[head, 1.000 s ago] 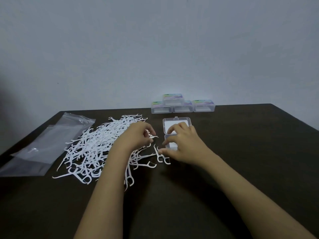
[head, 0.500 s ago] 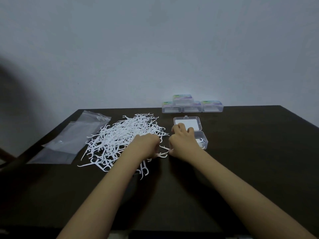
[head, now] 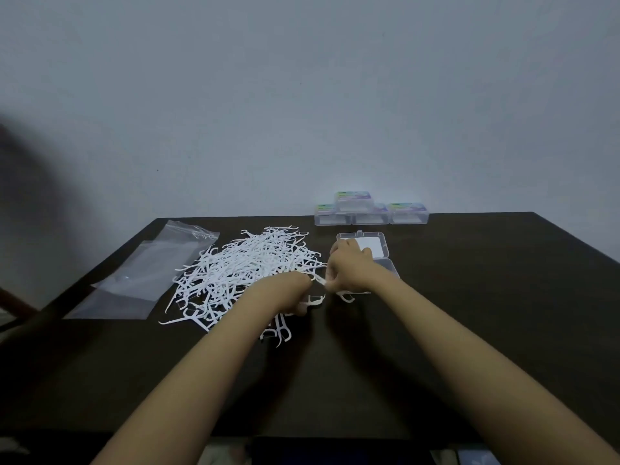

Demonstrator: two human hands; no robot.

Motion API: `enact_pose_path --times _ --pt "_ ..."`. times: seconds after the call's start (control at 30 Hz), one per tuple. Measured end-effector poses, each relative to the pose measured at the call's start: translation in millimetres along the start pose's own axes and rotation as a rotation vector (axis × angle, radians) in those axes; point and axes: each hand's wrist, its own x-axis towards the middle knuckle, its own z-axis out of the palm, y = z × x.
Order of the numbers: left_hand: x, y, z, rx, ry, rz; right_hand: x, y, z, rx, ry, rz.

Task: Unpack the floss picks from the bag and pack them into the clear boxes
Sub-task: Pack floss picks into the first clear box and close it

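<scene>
Unpacking done, packing far from finished: floss picks are heaped just left of the left hand, bag emptied beyond; single picks are pinched by both hands, w/ open clear box behind the right hand.

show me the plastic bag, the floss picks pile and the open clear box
plastic bag (head: 141,276): head view, middle of the flat clear film
floss picks (head: 241,266): head view, centre of the white heap
open clear box (head: 374,245): head view, on its flipped-back lid
</scene>
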Motion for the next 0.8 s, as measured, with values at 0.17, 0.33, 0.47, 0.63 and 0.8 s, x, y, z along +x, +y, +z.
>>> enact_pose_path --times 0.17,0.33,0.47,0.63,0.8 --pt "4.9 -9.0 0.1 -0.032 0.045 0.046 -4.6 35.0 -23.1 0.475 0.181 0.022" --pt "11.2 -7.4 -9.6 -0.225 0.174 0.103 -7.9 60.1 -19.0 0.127 0.149 0.081" --pt "18.8 1.7 -23.0 -0.310 0.275 0.155 -12.6 67.4 -11.8 -0.025 0.078 0.063" --pt "30.9 19.9 -35.7 -0.484 0.388 0.193 -22.3 75.6 -10.8 0.481 0.303 0.060" --pt "51.4 41.0 -38.4 -0.434 0.359 0.183 -36.8 82.9 -5.7 0.997 0.375 0.075"
